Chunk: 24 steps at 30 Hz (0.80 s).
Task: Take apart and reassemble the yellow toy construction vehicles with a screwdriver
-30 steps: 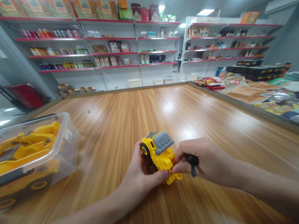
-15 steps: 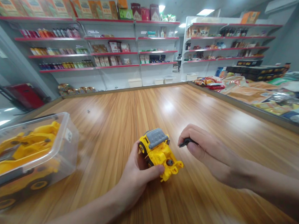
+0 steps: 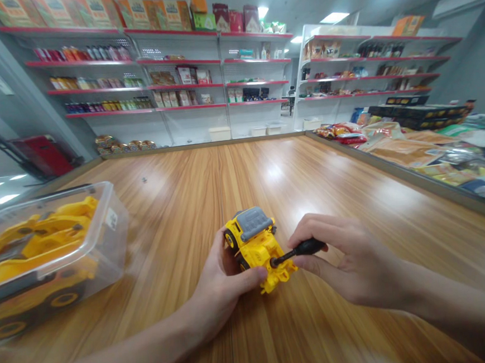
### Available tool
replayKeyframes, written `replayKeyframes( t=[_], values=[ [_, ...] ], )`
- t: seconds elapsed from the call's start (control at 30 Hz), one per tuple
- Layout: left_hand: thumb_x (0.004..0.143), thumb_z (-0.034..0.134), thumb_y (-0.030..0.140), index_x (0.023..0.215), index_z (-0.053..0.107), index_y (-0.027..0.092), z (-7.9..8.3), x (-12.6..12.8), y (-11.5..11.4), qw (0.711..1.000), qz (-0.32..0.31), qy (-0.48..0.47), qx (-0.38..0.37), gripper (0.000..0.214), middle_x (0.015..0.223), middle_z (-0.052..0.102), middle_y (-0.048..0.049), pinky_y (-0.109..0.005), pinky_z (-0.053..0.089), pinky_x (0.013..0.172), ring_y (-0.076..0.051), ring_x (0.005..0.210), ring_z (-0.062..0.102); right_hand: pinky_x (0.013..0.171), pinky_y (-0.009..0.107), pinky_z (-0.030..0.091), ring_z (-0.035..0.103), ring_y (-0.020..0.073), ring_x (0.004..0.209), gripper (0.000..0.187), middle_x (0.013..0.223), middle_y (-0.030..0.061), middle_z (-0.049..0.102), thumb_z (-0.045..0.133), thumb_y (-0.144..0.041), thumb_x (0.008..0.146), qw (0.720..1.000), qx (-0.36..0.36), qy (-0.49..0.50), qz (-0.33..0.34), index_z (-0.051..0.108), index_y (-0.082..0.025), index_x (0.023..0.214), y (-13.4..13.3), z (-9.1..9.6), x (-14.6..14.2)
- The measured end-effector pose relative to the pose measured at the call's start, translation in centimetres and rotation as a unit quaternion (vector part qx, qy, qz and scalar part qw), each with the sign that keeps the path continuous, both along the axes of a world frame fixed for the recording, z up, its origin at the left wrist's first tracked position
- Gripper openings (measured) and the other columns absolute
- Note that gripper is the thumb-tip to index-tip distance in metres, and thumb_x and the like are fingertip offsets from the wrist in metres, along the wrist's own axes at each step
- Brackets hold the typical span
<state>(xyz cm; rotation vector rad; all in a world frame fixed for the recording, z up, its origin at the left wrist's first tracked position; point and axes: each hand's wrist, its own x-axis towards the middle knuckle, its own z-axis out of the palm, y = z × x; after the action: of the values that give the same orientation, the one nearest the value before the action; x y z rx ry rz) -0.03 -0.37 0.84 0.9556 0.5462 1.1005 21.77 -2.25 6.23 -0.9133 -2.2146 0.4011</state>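
A yellow toy truck (image 3: pixel 258 250) with a grey panel and black wheels is tilted in my left hand (image 3: pixel 221 284), whose thumb presses on its near side. My right hand (image 3: pixel 345 257) pinches the black handle of a screwdriver (image 3: pixel 304 248) between thumb and fingers. The screwdriver's shaft slants down to the left, and its tip meets the dark round screw spot on the truck's yellow body. The tip itself is hidden in that spot.
At the left stands a clear plastic bin (image 3: pixel 111 225) with several yellow toy vehicle parts. A tiny grey piece (image 3: pixel 144 179) lies on the wooden table (image 3: pixel 176 198). Packaged goods (image 3: pixel 408 149) are heaped beyond the right edge, and stocked shelves (image 3: pixel 180 85) line the back.
My right hand has turned the screwdriver so its shaft points at the truck, and the tip has come onto the screw spot. My left hand and the truck have hardly moved.
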Motion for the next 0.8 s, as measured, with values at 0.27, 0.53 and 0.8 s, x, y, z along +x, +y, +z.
replayKeyframes(
  t=[0.27, 0.53, 0.8],
  values=[
    [0.072, 0.08, 0.012, 0.122, 0.05, 0.021, -0.18, 0.08, -0.06, 1.0, 0.005, 0.014, 0.026, 0.06, 0.119, 0.061, -0.0097, -0.044, 0.048, 0.097, -0.029, 0.112, 0.059, 0.068, 0.029, 0.05, 0.059, 0.015, 0.079, 0.015, 0.09, 0.0045, 0.061, 0.063, -0.01, 0.086, 1.0, 0.009, 0.024, -0.004, 0.065, -0.017, 0.099, 0.23, -0.07, -0.01],
    [0.072, 0.08, 0.012, 0.121, 0.049, 0.021, -0.05, 0.3, 0.01, 1.0, 0.021, 0.017, 0.013, 0.059, 0.121, 0.061, -0.0094, -0.045, 0.047, 0.098, -0.028, 0.112, 0.059, 0.072, 0.033, 0.053, 0.058, 0.017, 0.087, 0.031, 0.108, 0.0113, 0.054, 0.048, -0.006, 0.092, 0.998, 0.059, 0.018, 0.015, 0.063, -0.016, 0.117, 0.01, -0.61, -0.1],
    [0.073, 0.079, 0.012, 0.121, 0.048, 0.021, -0.42, 0.22, 0.29, 0.999, 0.02, 0.027, 0.022, 0.058, 0.121, 0.061, -0.0098, -0.048, 0.045, 0.101, -0.027, 0.111, 0.059, 0.084, 0.032, 0.054, 0.06, 0.0184, 0.098, 0.025, 0.102, 0.0102, 0.063, 0.058, -0.002, 0.087, 0.993, 0.103, 0.036, 0.044, 0.064, -0.013, 0.109, -0.15, -0.22, -0.38]
  ],
)
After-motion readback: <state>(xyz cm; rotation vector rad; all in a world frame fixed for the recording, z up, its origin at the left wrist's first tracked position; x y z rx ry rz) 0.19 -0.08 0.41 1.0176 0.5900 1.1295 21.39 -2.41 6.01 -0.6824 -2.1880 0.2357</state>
